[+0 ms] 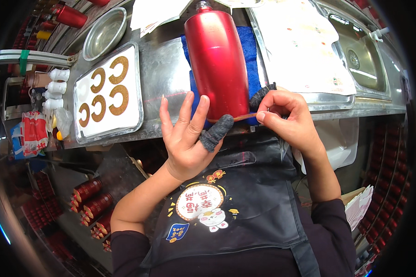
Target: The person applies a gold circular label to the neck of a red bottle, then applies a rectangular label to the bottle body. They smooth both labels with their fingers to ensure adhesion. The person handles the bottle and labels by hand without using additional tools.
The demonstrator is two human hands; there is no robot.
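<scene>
A large glossy red bottle (218, 60) lies on a blue cloth (252, 51), its neck pointing away from me and its base at the near counter edge. My left hand (187, 143) is open, fingers spread. Its thumb, in a dark grey knitted cover (216, 133), presses against the bottle's base edge. A thin brownish strip (244, 117) runs along that edge to the right. My right hand (289, 120) pinches its end between thumb and a finger. Beside that pinch is another dark knitted cover (262, 95), apparently on a right-hand finger.
On the left, a metal tray (136, 87) holds several gold-brown C-shaped pieces (119, 100) on white paper. A metal bowl (105, 34) stands behind it. At right are a paper-covered tray (305, 46) and a sink (378, 76). Several red bottles (90, 189) stand below left.
</scene>
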